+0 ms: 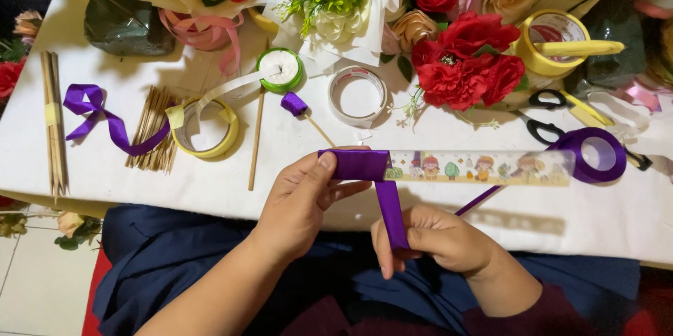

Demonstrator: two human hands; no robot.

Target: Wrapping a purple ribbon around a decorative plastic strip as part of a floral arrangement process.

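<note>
Right hand [438,238] pinching purple ribbon [389,203], left hand [305,199] pressing it onto ruler [484,166]. Soft, slippery-looking satin; best gripped at the fold. Spool [596,155] nearby.

Both hands, the left hand [301,199] and the right hand [438,238], are seen bare, with no rings or watch. The left forearm is uncovered. A dark maroon sleeve [540,311] is worn on the right arm, and dark blue cloth [161,252] covers the lap.

Yellow tape roll [205,128], green tape roll [280,69], black-handled scissors [547,115], red fabric flowers [466,62], bamboo sticks [53,122].
</note>
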